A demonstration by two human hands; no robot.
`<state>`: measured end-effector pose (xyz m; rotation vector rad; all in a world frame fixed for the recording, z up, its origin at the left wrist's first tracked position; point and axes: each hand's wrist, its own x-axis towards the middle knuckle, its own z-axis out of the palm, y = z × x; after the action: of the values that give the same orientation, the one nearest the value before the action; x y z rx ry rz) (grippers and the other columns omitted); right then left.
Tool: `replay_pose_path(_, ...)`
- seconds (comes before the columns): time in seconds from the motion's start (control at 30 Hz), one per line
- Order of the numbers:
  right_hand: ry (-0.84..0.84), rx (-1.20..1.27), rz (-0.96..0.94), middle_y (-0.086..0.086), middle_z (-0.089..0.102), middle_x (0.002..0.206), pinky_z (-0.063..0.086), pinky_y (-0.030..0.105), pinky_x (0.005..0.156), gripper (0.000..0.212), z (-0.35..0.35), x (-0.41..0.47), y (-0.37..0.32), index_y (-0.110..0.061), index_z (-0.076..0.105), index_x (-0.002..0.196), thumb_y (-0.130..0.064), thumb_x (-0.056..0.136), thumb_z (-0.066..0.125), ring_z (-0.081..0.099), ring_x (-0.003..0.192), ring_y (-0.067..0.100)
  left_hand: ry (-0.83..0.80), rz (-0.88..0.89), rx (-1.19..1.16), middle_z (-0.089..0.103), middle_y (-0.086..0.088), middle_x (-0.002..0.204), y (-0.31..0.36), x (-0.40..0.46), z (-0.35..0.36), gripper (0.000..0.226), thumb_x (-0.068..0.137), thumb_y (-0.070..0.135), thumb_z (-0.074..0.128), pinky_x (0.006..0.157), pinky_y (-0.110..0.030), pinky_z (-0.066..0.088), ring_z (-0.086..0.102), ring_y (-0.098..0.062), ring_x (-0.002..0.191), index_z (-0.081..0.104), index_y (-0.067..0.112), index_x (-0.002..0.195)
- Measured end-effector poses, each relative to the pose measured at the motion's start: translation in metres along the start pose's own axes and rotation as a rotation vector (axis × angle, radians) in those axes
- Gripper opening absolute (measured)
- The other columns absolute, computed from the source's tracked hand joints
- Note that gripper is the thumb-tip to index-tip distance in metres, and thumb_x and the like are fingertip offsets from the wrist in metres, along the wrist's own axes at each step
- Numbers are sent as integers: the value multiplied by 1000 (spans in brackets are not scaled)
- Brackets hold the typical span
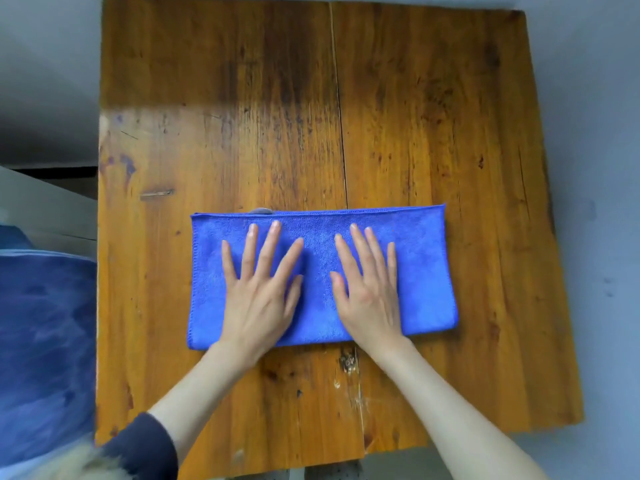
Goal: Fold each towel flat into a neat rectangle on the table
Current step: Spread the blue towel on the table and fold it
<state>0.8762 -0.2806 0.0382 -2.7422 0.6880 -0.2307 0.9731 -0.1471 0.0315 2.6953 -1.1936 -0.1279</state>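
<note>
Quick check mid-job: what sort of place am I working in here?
Probably a home or small workroom, not a factory: a worn, stained wooden table with a crack down its middle, a plain grey floor, and blue fabric heaped at the left. Both hands press the blue towel.

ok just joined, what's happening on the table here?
A person is folding a blue towel on a wooden table. The towel lies as a long flat rectangle near the table's front edge. The left hand and right hand rest palm down on it side by side, fingers straight and spread, pressing it flat. A small grey tag sticks out at its far edge. More blue fabric sits off the table's left side.
</note>
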Motion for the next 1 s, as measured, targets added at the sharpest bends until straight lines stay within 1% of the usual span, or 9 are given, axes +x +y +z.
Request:
replay_pose_path(0.1,-83,-67,-58,12,40,146,22,56,110,51,15,5,1,-13,47,136,-27,87,53,35,136,31,-90,-9,55,32,-10,151,1,7,11,53,90,43,36,107,-65,12,26,-38,139,42,24,139)
replay_pose_path(0.23,-107,-108,33,10,28,152,12,48,116,55,10,19,41,-16,39,142,-38,91,39,23,142,26,-84,19,91,26,-6,154,-26,14,14,55,92,49,32,112,-59,8,20,-32,142,34,29,143)
replay_pose_path(0.37,-109,-106,125,12,19,155,9,39,118,56,-3,16,81,-17,31,145,-40,94,29,14,144,25,-60,1,95,24,-8,154,-56,9,10,56,93,49,29,115,-49,13,19,-31,143,34,26,144)
replay_pose_path(0.47,-118,-96,194,12,16,156,11,40,118,56,-8,9,92,-16,29,146,-38,95,29,11,145,25,-80,-53,54,23,-10,154,-71,4,4,57,93,46,29,113,-53,15,18,-33,143,34,21,144)
replay_pose_path(0.57,-111,-114,258,14,14,156,7,44,118,55,-12,6,86,-13,29,146,-34,95,31,11,145,27,-93,-144,-41,16,-10,156,-82,-6,-3,58,93,41,23,114,-54,9,10,-32,144,28,18,146)
replay_pose_path(0.63,-85,-148,225,16,18,154,4,46,117,54,-14,2,73,-11,30,145,-33,95,31,14,144,28,-46,-194,-108,18,-14,155,-86,-18,-7,57,94,36,23,114,-52,9,11,-33,144,29,12,145)
replay_pose_path(0.73,-59,-137,124,17,27,151,8,53,114,55,-9,-12,40,-11,36,142,-33,92,34,20,141,29,84,-285,-170,36,-25,142,-86,-38,-12,52,95,29,31,111,-50,23,29,-42,134,40,-1,136)
replay_pose_path(0.83,-90,-116,-10,13,33,149,10,56,112,54,7,-27,-2,-15,41,140,-35,90,40,23,140,29,115,-386,-195,43,-23,134,-77,-50,-12,51,93,31,33,101,-48,30,37,-39,123,43,1,133)
replay_pose_path(1.0,-194,-176,-104,8,34,149,12,56,112,53,28,-39,-34,-23,43,139,-40,90,40,27,140,29,2,-365,-68,32,-17,147,-71,-56,0,57,94,39,28,107,-51,19,26,-35,136,33,7,141)
